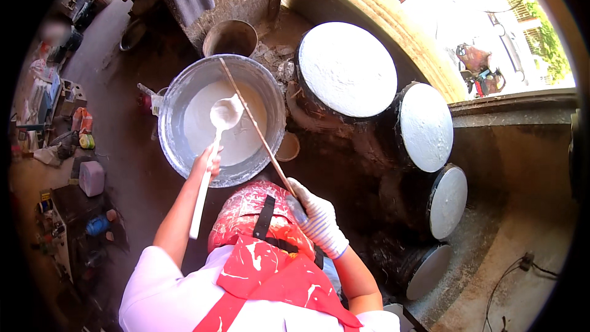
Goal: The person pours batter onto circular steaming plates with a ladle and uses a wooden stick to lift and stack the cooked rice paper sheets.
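Ladle (pixel 225 115) was clasped by left hand (pixel 208 163), stick (pixel 258 130) by right hand (pixel 316 214); slurry (pixel 198 114) was left in tub (pixel 172 141); discs (pixel 347 69) right of tub apparently coated.

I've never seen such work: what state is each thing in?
Large round grey bucket: open, holding whitish liquid.
White long-handled ladle: held over the bucket.
Bare left hand: closed around the ladle's handle.
Thin brown wooden stick: slanting across the bucket.
Right hand in striped white glove: gripping the stick.
Red fabric apron: splashed with white.
Four dark round forms: faces coated white.
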Available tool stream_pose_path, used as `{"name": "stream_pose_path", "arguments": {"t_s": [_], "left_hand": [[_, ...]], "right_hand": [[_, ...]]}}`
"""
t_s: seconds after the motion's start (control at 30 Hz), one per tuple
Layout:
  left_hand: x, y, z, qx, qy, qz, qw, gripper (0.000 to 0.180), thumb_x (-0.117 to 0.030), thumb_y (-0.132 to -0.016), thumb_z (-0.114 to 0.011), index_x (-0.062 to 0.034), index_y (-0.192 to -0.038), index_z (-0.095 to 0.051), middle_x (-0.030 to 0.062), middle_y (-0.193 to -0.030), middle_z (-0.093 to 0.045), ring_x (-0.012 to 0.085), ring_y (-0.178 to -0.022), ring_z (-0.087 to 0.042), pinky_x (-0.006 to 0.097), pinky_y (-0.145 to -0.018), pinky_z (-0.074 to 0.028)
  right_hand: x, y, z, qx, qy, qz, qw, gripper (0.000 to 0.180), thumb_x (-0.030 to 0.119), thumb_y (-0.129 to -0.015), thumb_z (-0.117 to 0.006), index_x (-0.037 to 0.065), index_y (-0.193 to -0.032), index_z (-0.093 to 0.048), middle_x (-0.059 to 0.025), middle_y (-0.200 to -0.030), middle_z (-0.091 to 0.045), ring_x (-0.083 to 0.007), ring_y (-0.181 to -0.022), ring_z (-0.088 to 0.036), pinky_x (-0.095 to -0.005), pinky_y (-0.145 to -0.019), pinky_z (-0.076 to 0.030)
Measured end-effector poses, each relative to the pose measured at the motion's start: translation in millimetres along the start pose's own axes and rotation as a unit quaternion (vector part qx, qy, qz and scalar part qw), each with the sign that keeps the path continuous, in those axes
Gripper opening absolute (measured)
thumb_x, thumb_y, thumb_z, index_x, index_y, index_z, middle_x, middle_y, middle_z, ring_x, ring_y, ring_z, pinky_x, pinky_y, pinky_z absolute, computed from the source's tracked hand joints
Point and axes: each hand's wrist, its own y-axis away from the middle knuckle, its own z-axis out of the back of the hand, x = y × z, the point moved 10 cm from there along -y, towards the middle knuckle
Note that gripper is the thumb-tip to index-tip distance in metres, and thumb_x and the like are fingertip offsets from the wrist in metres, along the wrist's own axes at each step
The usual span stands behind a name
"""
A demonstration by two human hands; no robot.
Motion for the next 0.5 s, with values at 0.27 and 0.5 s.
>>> {"name": "stream_pose_path", "arguments": {"t_s": [0.27, 0.5], "left_hand": [[44, -76, 128, -0.173, 0.131, 0.027, 0.976, 0.036, -0.036, -0.092, -0.044, -0.0047, -0.109, -0.050, 0.0002, -0.059, -0.043, 0.0063, -0.036, -0.033, 0.022, -0.034, -0.029], [12, 15, 75, -0.088, 0.031, -0.033, 0.995, 0.035, -0.037, -0.094, -0.043, -0.0082, -0.113, -0.047, -0.0027, -0.060, -0.039, 0.0039, -0.037, -0.033, 0.018, -0.035, -0.028]], "right_hand": [[17, -35, -23, 0.027, -0.063, -0.003, 0.998, 0.036, 0.014, -0.084, -0.060, 0.006, -0.119, -0.054, -0.0174, -0.092, -0.064, -0.0294, -0.080, -0.065, -0.0301, -0.068, -0.051], [-11, -8, -26, 0.053, -0.032, -0.054, 0.997, 0.041, 0.018, -0.084, -0.060, 0.009, -0.123, -0.051, -0.0172, -0.095, -0.064, -0.0309, -0.083, -0.064, -0.0313, -0.070, -0.051]]}}
